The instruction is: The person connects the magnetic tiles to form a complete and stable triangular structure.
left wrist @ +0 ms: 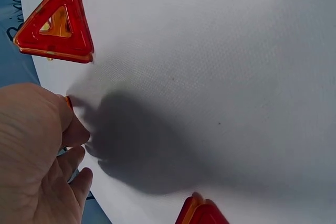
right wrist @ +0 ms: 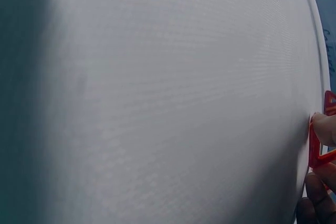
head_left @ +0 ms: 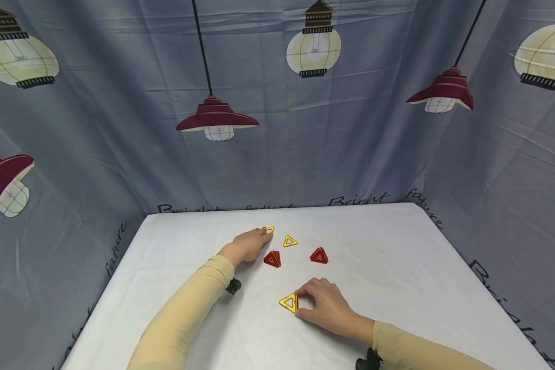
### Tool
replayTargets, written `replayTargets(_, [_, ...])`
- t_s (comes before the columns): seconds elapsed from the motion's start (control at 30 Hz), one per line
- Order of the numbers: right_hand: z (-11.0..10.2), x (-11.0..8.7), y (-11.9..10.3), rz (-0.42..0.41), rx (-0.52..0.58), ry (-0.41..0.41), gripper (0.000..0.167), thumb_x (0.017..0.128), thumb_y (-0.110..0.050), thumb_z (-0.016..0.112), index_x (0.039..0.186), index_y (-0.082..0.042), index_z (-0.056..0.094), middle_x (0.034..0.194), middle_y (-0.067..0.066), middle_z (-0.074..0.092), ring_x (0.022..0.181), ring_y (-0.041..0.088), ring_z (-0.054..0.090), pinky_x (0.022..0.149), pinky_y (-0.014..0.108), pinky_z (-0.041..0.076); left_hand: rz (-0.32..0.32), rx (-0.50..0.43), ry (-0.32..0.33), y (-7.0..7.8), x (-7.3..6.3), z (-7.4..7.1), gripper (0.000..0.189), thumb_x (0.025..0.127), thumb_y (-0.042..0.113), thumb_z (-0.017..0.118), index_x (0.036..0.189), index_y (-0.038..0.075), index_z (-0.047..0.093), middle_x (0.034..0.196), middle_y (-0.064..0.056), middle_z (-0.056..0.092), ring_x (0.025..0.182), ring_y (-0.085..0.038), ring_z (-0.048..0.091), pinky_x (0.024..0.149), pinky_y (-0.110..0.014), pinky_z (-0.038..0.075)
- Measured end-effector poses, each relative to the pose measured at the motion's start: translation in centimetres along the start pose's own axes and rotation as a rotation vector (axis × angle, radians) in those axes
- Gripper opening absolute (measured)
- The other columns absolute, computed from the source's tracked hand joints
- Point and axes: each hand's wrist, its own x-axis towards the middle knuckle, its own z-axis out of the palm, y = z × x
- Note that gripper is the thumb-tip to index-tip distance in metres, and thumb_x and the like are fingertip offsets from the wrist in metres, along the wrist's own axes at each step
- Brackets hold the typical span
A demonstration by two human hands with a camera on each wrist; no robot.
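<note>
At the far side of the table, my left hand [head_left: 248,244] has its fingertips on a yellow triangular magnetic tile [head_left: 271,229]. An orange sliver of a tile [left wrist: 69,102] shows at its thumb in the left wrist view. Nearer the front, my right hand [head_left: 326,307] pinches a red triangular tile [right wrist: 314,148] standing on edge between thumb and fingers. A yellow triangular tile [head_left: 283,302] adjoins it on the left. Two red pyramids of triangular tiles stand between the hands, one on the left [head_left: 272,259] and one on the right [head_left: 319,256].
Another yellow triangular tile [head_left: 290,241] lies flat just right of the left hand. A white cloth covers the table [head_left: 398,267]. Grey-blue curtains [head_left: 268,169] printed with lamps hang behind and at both sides.
</note>
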Motion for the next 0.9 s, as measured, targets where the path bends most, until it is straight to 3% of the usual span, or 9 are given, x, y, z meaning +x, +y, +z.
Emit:
replayTargets(0.27, [0.0, 0.0, 0.0, 0.008, -0.008, 0.0, 0.036, 0.079, -0.04, 0.088, 0.109, -0.025, 0.074, 0.1, -0.019, 0.06, 0.096, 0.008, 0.052, 0.083, 0.038, 0.042, -0.003, 0.058, -0.041, 0.0, -0.4, -0.5, 0.05, 0.108, 0.013, 0.045, 0.158, 0.018, 0.042, 0.163, -0.011, 0.034, 0.15, -0.03, 0.031, 0.12, -0.044, 0.027])
replayTargets(0.53, [0.1, 0.1, 0.0, 0.016, -0.008, -0.007, 0.037, 0.079, -0.04, 0.088, 0.11, -0.025, 0.074, 0.099, -0.019, 0.059, 0.096, 0.008, 0.052, 0.084, 0.039, 0.043, -0.006, 0.11, -0.057, 0.1, -1.9, -0.3, 0.048, 0.108, 0.015, 0.046, 0.156, 0.017, 0.045, 0.161, -0.012, 0.038, 0.149, -0.031, 0.034, 0.119, -0.043, 0.029])
replayTargets(0.9, [0.2, 0.2, 0.0, 0.027, -0.015, -0.011, 0.036, 0.079, -0.04, 0.088, 0.109, -0.026, 0.074, 0.099, -0.019, 0.06, 0.095, 0.008, 0.052, 0.084, 0.038, 0.042, -0.008, 0.159, -0.026, 0.4, -4.1, 0.8, 0.046, 0.107, 0.014, 0.048, 0.153, 0.011, 0.049, 0.157, -0.016, 0.043, 0.145, -0.031, 0.04, 0.117, -0.042, 0.034])
